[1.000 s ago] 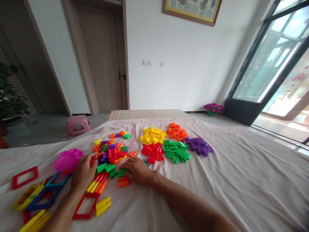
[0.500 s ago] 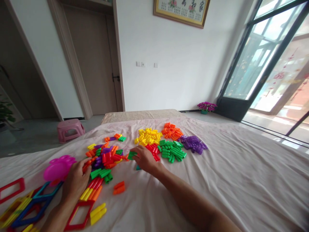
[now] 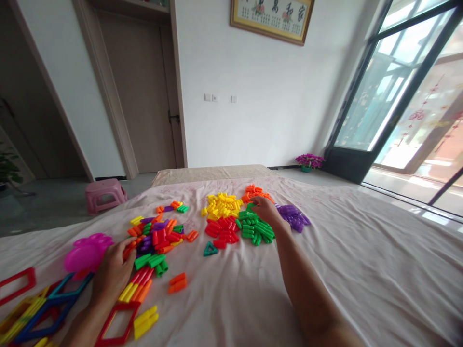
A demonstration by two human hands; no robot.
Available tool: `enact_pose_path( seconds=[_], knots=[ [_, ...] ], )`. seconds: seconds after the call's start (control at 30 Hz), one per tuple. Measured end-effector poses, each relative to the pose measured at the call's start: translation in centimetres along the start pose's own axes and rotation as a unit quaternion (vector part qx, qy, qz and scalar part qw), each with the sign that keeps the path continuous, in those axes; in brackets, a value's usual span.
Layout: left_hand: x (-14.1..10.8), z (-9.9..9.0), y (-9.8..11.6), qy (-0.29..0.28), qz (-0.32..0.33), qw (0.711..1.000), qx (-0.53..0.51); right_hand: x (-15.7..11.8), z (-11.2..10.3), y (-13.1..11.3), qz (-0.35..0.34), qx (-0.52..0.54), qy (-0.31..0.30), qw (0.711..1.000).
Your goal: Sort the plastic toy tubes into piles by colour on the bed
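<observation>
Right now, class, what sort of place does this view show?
Probably a room in a home: a framed calligraphy picture hangs on the wall, a pink stool and potted magenta flowers stand on the floor.

White wall (image 3: 210, 58) with gold-framed picture (image 3: 271, 19), brown door (image 3: 133, 91) at left, daylight through dark-framed glass (image 3: 379, 96) at right

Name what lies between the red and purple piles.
In the head view, the green pile, with the right hand at its far side, lies between the red pile and the purple pile.
</observation>
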State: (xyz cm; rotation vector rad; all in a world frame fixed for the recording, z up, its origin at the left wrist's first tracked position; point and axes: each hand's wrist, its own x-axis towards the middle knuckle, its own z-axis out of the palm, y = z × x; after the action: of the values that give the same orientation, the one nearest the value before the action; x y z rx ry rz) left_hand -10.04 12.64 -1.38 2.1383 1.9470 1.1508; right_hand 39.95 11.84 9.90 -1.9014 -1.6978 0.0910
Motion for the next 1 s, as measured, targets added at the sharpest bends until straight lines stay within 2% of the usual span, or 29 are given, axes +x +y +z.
enact_pose_path(
  seconds=[0.13, 0.27, 0.33, 0.4, 0.53, 0.63, 0.8, 1.0],
  knots=[
    [0.0, 0.1, -0.1, -0.001, 0.002, 1.000, 0.002, -0.2, -1.2, 0.9, 0.038, -0.029, 0.006, 0.999],
    [0.0, 0.1, -0.2, -0.001, 0.010, 1.000, -0.002, -0.2, -0.5, -1.5, 0.007, 0.004, 0.039, 0.999],
    [0.0, 0.1, -0.2, -0.001, 0.010, 1.000, -0.003, -0.6, 0.7, -3.8, -0.042, 0.057, 0.023, 0.997],
    [0.0, 0.0, -0.2, 0.000, 0.009, 1.000, -0.003, -1.7, 2.4, -6.6, -0.109, 0.099, -0.028, 0.989],
    [-0.2, -0.2, 0.2, 0.002, 0.010, 1.000, 0.003, -5.5, 6.4, -11.7, -0.239, 0.118, -0.109, 0.958],
    [-0.3, -0.4, 0.7, 0.011, 0.012, 1.000, 0.004, -8.7, 9.2, -13.8, -0.289, 0.123, -0.124, 0.941],
    [-0.5, -0.7, 1.3, 0.024, 0.010, 0.999, -0.018, -11.4, 12.1, -14.5, -0.340, 0.064, -0.153, 0.926],
    [-1.3, -1.1, 2.4, 0.017, 0.008, 0.997, -0.075, -11.3, 12.3, -14.4, -0.347, 0.039, -0.149, 0.925]
  ],
)
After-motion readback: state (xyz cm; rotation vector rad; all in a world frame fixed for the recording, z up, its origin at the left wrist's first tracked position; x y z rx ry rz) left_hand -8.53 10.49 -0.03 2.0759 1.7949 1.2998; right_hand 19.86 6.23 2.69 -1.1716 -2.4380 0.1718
